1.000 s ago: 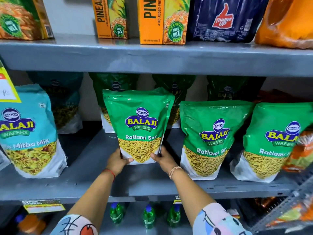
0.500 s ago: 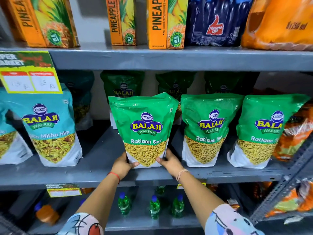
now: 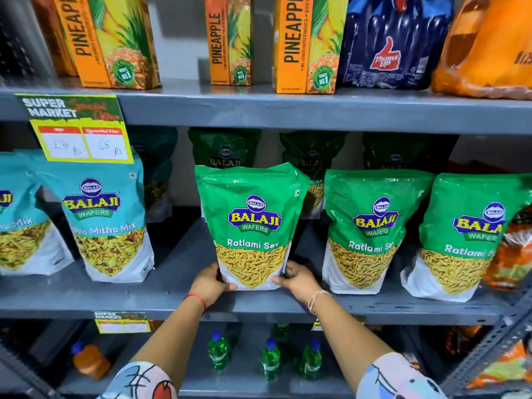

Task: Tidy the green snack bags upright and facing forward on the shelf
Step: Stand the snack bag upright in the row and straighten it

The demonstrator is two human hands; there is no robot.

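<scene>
A green Ratlami Sev bag (image 3: pixel 250 214) stands upright, label forward, near the front edge of the grey middle shelf (image 3: pixel 161 295). My left hand (image 3: pixel 211 283) grips its bottom left corner and my right hand (image 3: pixel 296 279) grips its bottom right corner. Two more green bags stand to its right, one in the middle (image 3: pixel 371 223) and one at the far right (image 3: pixel 472 231), both facing forward. Behind them, several darker green bags (image 3: pixel 227 148) stand in shadow at the back of the shelf.
Teal Mitha Mix bags (image 3: pixel 100 217) stand at the left under a yellow price card (image 3: pixel 77 131). Pineapple juice cartons (image 3: pixel 302 44) and a cola pack (image 3: pixel 388 44) fill the shelf above. Green bottles (image 3: pixel 270 358) stand on the shelf below. Orange packets (image 3: pixel 515 254) crowd the right end.
The held bag has come forward to the shelf's front edge, with both hands staying at its bottom corners. The view has shifted left and back, showing the price card and more teal bags.
</scene>
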